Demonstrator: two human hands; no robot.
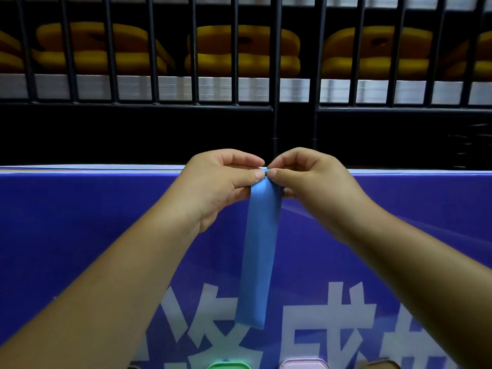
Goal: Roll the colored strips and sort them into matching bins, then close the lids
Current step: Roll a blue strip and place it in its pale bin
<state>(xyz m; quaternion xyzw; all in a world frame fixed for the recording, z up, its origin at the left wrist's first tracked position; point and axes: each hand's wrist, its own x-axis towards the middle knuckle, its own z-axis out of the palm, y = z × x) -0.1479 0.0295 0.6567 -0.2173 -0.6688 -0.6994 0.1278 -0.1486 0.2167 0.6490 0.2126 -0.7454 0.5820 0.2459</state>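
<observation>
A light blue strip (257, 257) hangs straight down above the blue table cover (80, 222). My left hand (218, 187) pinches its top end from the left, thumb and forefinger curled onto it. My right hand (311, 182) pinches the same top end from the right, fingertips meeting those of the left hand. The strip's lower end hangs free near the white lettering. At the bottom edge the rim of a green bin (229, 365) and of a pink bin (304, 364) just show.
A black metal railing (277, 107) runs across behind the table's far edge, with yellow padded shapes (242, 49) beyond it. Large white characters (327, 323) are printed on the cover. A brownish object (383, 364) peeks in at the bottom right.
</observation>
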